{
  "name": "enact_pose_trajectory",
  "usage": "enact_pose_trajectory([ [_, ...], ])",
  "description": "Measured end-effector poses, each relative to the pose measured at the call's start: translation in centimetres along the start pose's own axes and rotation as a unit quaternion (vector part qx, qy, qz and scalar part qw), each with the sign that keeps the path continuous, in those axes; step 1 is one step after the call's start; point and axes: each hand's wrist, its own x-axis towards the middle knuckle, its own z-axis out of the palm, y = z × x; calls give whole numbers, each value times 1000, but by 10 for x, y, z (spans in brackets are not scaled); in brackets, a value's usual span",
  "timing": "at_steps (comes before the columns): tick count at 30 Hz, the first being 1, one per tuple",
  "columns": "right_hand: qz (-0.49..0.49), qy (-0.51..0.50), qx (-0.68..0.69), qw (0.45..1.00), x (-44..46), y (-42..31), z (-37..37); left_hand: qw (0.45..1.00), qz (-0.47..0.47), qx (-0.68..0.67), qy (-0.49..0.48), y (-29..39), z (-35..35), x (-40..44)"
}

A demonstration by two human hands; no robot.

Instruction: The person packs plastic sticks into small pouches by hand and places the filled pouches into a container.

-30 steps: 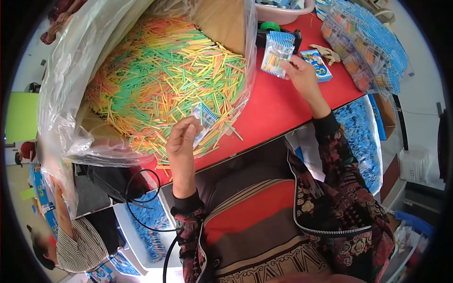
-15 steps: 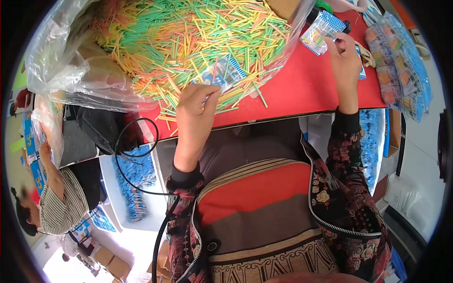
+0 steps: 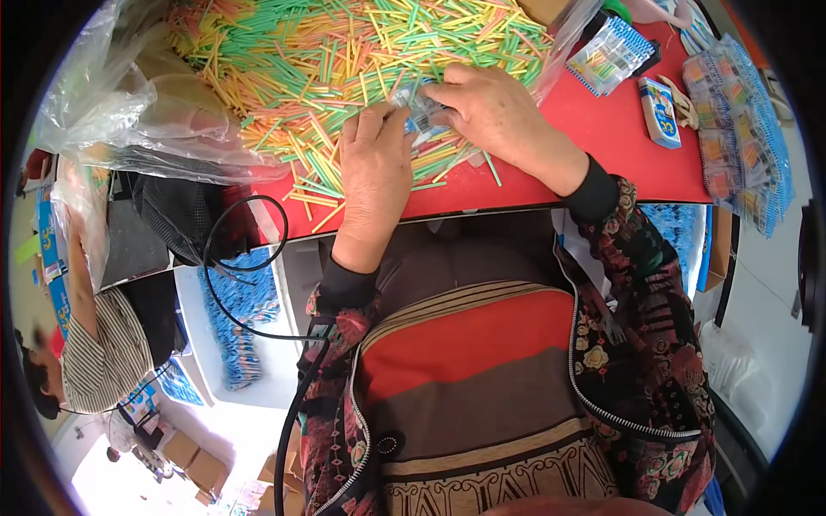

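My left hand [image 3: 374,168] is closed, its thumb and fingertips pinching the left side of a small clear-and-blue plastic packet [image 3: 422,113]. From the other side my right hand [image 3: 508,120] grips the same packet, so its fingers cover much of it. What is inside the packet is hard to make out. Both hands are at the near edge of a large heap of thin green, yellow and orange sticks [image 3: 344,52], some of them loose under the hands.
A clear plastic bag [image 3: 95,129] surrounds the heap on the red table [image 3: 594,129]. To the right are a pile of filled packets [image 3: 610,56], a small blue-and-white box [image 3: 660,112] and hanging strips of packets [image 3: 740,129]. A black cable [image 3: 280,249] loops at the front edge. Another person [image 3: 107,353] works at left.
My right hand has moved left from beside the packet pile to the packet at my left hand. The small box, partly covered before, now shows fully.
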Motion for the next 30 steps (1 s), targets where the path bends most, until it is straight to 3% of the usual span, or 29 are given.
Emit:
enact_pose_trajectory([
  [15, -42, 75, 10, 996, 6, 2, 14, 999, -18, -28, 18, -4, -4, 1],
  [17, -51, 63, -7, 997, 7, 5, 2, 997, 4, 40, 62, -1, -13, 6],
  [21, -80, 142, -16, 986, 15, -6, -30, 994, 10, 16, 108, -1, -23, 18],
  [23, -89, 177, -21, 980, 14, -12, -37, 980, -106, -138, 96, 4, -26, 25],
  [24, -69, 152, -16, 986, 12, -13, -38, 980, -106, -138, 97, 4, -24, 26],
  [25, -48, 127, -10, 991, 10, -13, -38, 923, -178, -334, 72, 3, -22, 26],
  [26, -49, 127, -11, 991, 7, -10, -31, 821, -242, -515, 43, 2, -20, 26],
  [28, 39, 151, 199, 968, 5, -7, -16, 804, -247, -538, 52, 1, -16, 24],
  [29, 37, 151, 200, 967, 3, -7, -16, 786, -253, -560, 60, 1, -14, 24],
  [30, 132, 130, 388, 903, 0, -10, -18, 787, -252, -559, 62, 1, -13, 22],
])
